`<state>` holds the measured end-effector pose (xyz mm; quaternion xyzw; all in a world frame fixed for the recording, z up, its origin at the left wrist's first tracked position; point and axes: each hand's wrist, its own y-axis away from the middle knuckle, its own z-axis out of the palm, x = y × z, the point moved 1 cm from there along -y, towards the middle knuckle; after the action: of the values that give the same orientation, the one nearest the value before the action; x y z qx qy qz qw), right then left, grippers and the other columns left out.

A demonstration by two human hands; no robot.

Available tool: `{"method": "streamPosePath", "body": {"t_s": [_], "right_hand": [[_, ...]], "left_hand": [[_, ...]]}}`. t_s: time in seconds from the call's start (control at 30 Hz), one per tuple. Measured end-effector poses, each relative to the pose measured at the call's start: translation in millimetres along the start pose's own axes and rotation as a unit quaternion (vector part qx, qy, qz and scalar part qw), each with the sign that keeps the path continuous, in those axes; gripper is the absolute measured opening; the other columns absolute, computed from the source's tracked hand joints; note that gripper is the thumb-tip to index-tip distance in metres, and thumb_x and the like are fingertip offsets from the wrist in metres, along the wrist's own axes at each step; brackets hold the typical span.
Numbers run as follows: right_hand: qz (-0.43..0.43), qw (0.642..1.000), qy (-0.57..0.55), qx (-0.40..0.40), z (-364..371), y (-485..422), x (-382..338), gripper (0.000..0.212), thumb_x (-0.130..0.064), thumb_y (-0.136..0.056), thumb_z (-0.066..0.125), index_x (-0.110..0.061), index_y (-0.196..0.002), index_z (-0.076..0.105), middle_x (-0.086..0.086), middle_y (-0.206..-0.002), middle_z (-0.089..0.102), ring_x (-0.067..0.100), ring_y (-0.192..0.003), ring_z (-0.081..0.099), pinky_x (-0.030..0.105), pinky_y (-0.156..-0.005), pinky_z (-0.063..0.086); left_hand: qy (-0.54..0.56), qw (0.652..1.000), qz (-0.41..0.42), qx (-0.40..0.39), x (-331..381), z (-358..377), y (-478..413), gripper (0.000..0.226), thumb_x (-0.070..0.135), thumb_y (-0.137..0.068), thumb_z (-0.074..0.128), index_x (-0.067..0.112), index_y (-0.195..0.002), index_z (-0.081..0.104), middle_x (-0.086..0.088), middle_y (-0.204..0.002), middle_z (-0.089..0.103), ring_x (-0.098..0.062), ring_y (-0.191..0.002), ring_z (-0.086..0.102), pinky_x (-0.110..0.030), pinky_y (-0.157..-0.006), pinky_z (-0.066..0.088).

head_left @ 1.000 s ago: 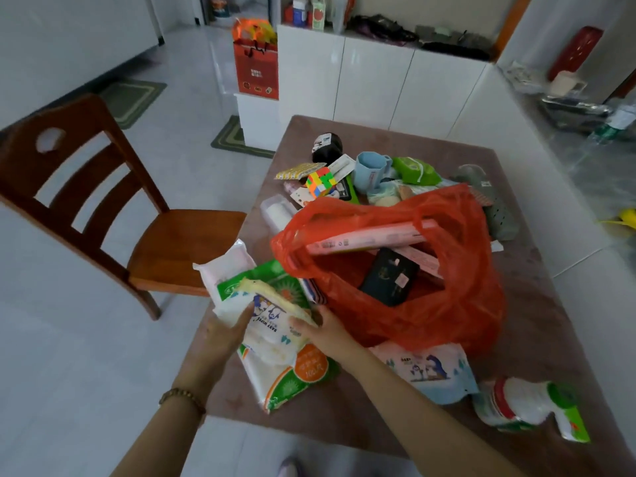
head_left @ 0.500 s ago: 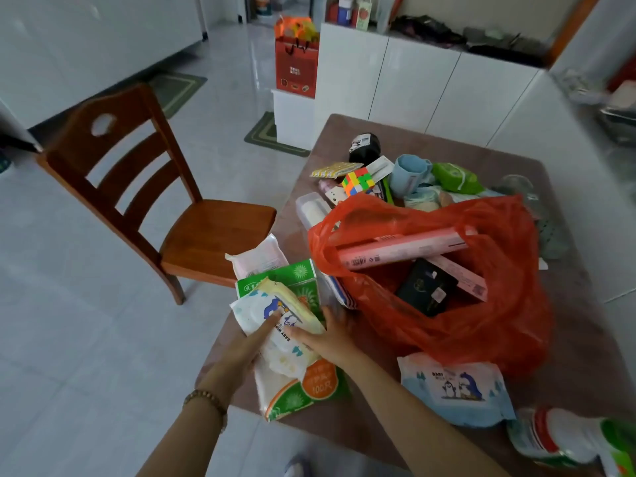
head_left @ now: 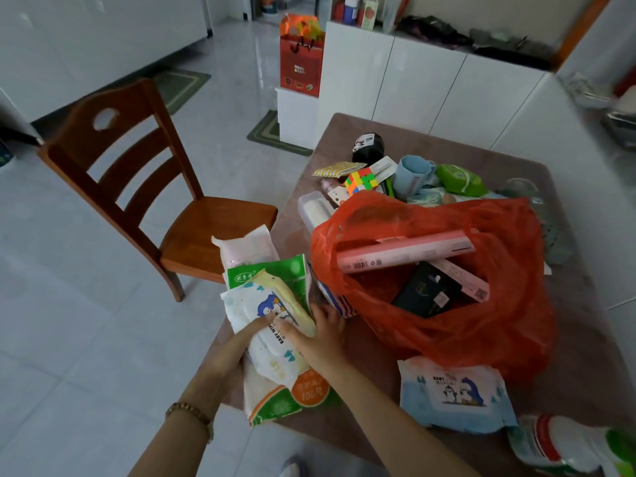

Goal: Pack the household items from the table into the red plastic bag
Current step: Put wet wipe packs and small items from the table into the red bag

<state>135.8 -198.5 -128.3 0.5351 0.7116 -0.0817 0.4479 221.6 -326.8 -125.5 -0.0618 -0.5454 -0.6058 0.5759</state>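
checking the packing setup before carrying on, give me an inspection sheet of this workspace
surface: brown table, crowded
job's things: red plastic bag open, pink box and dark box inside; penguin wipes pack on green tissue pack, outside bag
clutter: puzzle cube, blue cup, second wipes pack, bottle
hands: left hand and right hand rest on penguin wipes pack
cables: nothing seen
surroundings: wooden chair, white cabinets, red gift bag

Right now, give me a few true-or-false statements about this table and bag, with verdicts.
1. The left hand and right hand both touch the white wipes pack. True.
2. The red bag is empty. False: it holds a pink box and a dark packet.
3. The colour cube is inside the bag. False: it sits on the table behind it.
4. A blue wipes pack lies on the table outside the bag. True.
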Motion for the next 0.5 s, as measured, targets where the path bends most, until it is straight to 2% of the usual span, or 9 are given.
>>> {"method": "streamPosePath", "body": {"t_s": [0.07,0.1,0.17,0.2,0.27,0.33,0.4,0.47,0.5], "right_hand": [[-0.033,0.999,-0.022,-0.007,-2,4,-10,0.096,-0.073,-0.063,0.059,-0.03,-0.144,0.031,-0.005,-0.152,0.018,0.019,-0.143,0.012,0.042,-0.117,0.016],[-0.042,0.997,-0.063,-0.03,-2,4,-15,0.102,-0.073,-0.062,0.063,-0.032,-0.146,0.024,-0.008,-0.154,0.017,0.016,-0.144,0.013,0.043,-0.117,0.018],[-0.051,0.983,-0.153,-0.086,-10,7,-30,0.11,-0.07,-0.058,0.071,-0.033,-0.148,0.019,-0.015,-0.152,0.024,0.009,-0.142,0.021,0.041,-0.117,0.022],[-0.058,0.976,-0.181,-0.105,-17,8,-39,0.11,-0.07,-0.055,0.074,-0.033,-0.146,0.023,-0.017,-0.148,0.03,0.007,-0.138,0.029,0.04,-0.115,0.027],[-0.084,0.969,-0.2,-0.117,-34,5,-60,0.108,-0.068,-0.049,0.078,-0.03,-0.14,0.033,-0.012,-0.139,0.049,0.009,-0.127,0.047,0.042,-0.108,0.04],[-0.082,0.957,-0.24,-0.14,-55,4,-84,0.114,-0.06,-0.046,0.084,-0.025,-0.138,0.027,-0.006,-0.133,0.054,0.014,-0.121,0.054,0.044,-0.101,0.047],[-0.081,0.934,-0.306,-0.165,-79,5,-104,0.107,-0.046,-0.05,0.088,-0.024,-0.135,0.026,-0.002,-0.13,0.056,0.018,-0.118,0.057,0.044,-0.099,0.048],[-0.087,0.916,-0.35,-0.177,-109,7,-117,0.105,-0.038,-0.051,0.089,-0.023,-0.136,0.029,0.001,-0.128,0.059,0.02,-0.117,0.058,0.045,-0.1,0.047],[-0.093,0.907,-0.367,-0.184,-125,8,-119,0.101,-0.035,-0.052,0.089,-0.024,-0.135,0.033,0.002,-0.127,0.061,0.022,-0.116,0.059,0.045,-0.1,0.047]], "left_hand": [[0.014,1.0,-0.002,0.001,5,-1,8,0.067,0.029,-0.064,0.081,0.018,-0.125,0.055,-0.019,-0.112,0.069,-0.04,-0.098,0.067,-0.049,-0.074,0.056],[0.018,1.0,-0.003,-0.004,10,0,14,0.066,0.028,-0.064,0.08,0.018,-0.125,0.055,-0.02,-0.112,0.069,-0.041,-0.098,0.067,-0.048,-0.074,0.056],[0.006,1.0,0.006,-0.011,27,1,27,0.06,0.028,-0.069,0.075,0.017,-0.124,0.056,-0.022,-0.111,0.069,-0.042,-0.096,0.068,-0.048,-0.074,0.056],[-0.006,1.0,0.023,-0.01,39,2,34,0.057,0.028,-0.07,0.074,0.017,-0.124,0.055,-0.021,-0.108,0.07,-0.04,-0.094,0.069,-0.047,-0.071,0.057],[-0.044,0.996,0.076,-0.006,65,4,48,0.056,0.032,-0.072,0.074,0.015,-0.121,0.056,-0.016,-0.102,0.073,-0.034,-0.086,0.072,-0.038,-0.063,0.058],[-0.066,0.99,0.12,-0.02,93,15,63,0.06,0.042,-0.067,0.075,0.014,-0.117,0.059,-0.013,-0.098,0.075,-0.029,-0.082,0.073,-0.033,-0.059,0.058],[-0.084,0.983,0.158,-0.035,117,33,73,0.065,0.054,-0.058,0.075,0.017,-0.11,0.062,-0.008,-0.091,0.077,-0.023,-0.077,0.074,-0.029,-0.057,0.058],[-0.108,0.975,0.183,-0.058,137,57,80,0.084,0.068,-0.038,0.079,0.022,-0.107,0.064,-0.005,-0.092,0.077,-0.021,-0.078,0.074,-0.027,-0.057,0.057],[-0.12,0.972,0.189,-0.07,144,71,81,0.086,0.071,-0.037,0.076,0.024,-0.107,0.063,-0.004,-0.093,0.077,-0.021,-0.079,0.074,-0.027,-0.058,0.057]]}}
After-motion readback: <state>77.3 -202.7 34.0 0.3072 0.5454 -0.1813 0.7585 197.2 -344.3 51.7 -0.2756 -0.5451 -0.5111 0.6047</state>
